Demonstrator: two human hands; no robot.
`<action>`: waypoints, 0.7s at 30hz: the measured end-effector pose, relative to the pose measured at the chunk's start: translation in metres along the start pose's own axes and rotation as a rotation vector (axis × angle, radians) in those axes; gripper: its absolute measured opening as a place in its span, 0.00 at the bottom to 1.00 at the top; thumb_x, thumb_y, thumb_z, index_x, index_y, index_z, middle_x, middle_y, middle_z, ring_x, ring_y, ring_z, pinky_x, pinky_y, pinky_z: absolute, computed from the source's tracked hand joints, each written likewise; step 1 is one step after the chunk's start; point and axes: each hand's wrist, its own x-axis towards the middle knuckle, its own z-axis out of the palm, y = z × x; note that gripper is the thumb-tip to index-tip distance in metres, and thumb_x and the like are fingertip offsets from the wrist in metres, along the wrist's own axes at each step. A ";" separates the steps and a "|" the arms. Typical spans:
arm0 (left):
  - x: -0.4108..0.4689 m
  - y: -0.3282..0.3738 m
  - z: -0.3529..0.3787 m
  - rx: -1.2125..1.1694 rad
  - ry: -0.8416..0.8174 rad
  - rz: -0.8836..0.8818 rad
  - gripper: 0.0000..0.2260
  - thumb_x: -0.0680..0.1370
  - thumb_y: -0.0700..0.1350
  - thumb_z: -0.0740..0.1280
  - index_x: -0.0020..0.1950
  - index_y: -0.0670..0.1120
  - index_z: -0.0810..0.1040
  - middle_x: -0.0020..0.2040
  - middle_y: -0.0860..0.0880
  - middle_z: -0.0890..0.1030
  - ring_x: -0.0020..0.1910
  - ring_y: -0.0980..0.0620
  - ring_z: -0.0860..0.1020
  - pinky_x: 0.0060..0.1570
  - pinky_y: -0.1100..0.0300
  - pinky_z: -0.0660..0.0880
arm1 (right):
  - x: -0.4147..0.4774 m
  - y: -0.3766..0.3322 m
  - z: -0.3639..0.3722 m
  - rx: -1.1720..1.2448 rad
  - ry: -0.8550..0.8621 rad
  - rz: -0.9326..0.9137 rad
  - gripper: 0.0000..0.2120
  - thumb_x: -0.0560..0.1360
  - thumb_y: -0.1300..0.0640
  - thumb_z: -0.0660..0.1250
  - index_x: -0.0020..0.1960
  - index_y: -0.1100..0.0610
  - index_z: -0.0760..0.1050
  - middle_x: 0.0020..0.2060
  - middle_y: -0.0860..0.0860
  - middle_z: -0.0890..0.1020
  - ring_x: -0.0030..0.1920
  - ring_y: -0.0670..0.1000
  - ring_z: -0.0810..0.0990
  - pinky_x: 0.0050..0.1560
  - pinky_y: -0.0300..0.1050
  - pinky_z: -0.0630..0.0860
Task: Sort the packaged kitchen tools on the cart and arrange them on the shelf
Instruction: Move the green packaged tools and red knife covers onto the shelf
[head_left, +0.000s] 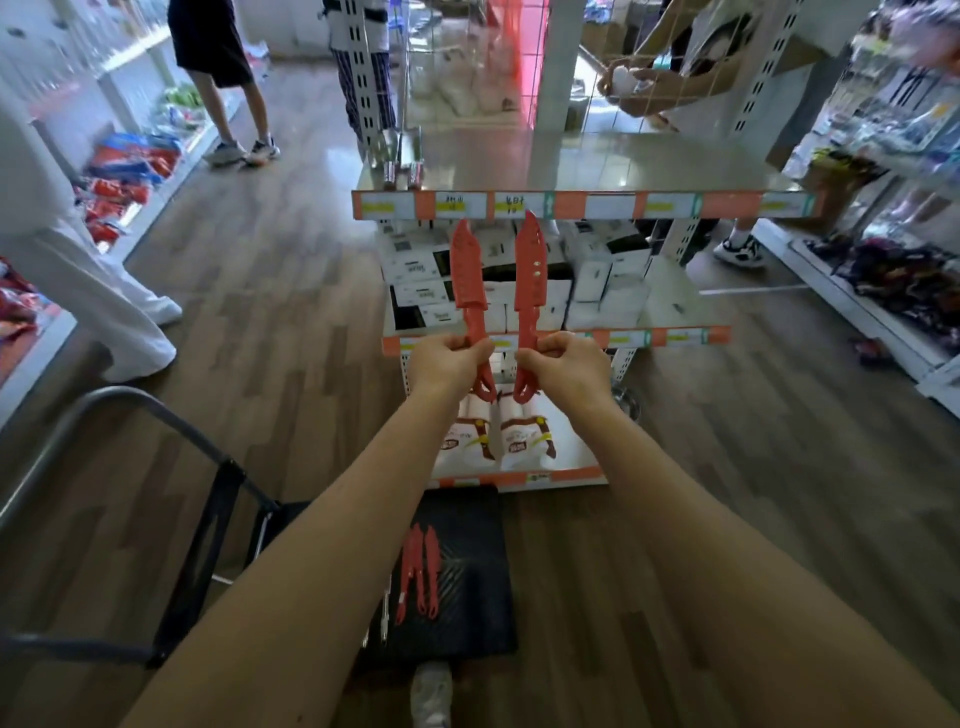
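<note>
while upright, red knives (470, 270) above grips (449, 358)

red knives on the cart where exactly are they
In the head view, low centre: the knives lie side by side on the black cart, just in front of the bottom shelf.

The left tool (469, 270) and right tool (531, 265) are plain coral red, like the spare tools (421, 577) on the black ribbed cart deck (480, 566); the shelf edge strip (569, 204) is orange with white-and-yellow labels, the floor (291, 291) brown wood-grain
</note>
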 end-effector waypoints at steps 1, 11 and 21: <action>0.006 0.001 -0.002 0.010 -0.007 0.023 0.08 0.74 0.43 0.70 0.50 0.41 0.81 0.35 0.50 0.79 0.38 0.51 0.80 0.42 0.59 0.78 | 0.004 -0.004 0.001 0.013 0.002 -0.019 0.04 0.72 0.58 0.70 0.42 0.57 0.76 0.32 0.48 0.79 0.33 0.46 0.80 0.43 0.42 0.80; 0.077 0.005 -0.012 0.004 -0.092 0.123 0.07 0.73 0.46 0.70 0.49 0.47 0.81 0.41 0.51 0.83 0.42 0.53 0.82 0.46 0.58 0.79 | 0.068 -0.020 0.026 0.067 0.037 -0.096 0.06 0.72 0.56 0.71 0.46 0.58 0.77 0.34 0.48 0.81 0.33 0.42 0.80 0.33 0.30 0.77; 0.164 0.051 0.015 -0.002 -0.112 0.138 0.02 0.74 0.45 0.69 0.41 0.51 0.78 0.39 0.49 0.83 0.42 0.49 0.83 0.48 0.52 0.80 | 0.166 -0.045 0.032 0.072 0.042 -0.084 0.06 0.71 0.53 0.71 0.43 0.54 0.76 0.37 0.52 0.83 0.40 0.50 0.83 0.44 0.45 0.81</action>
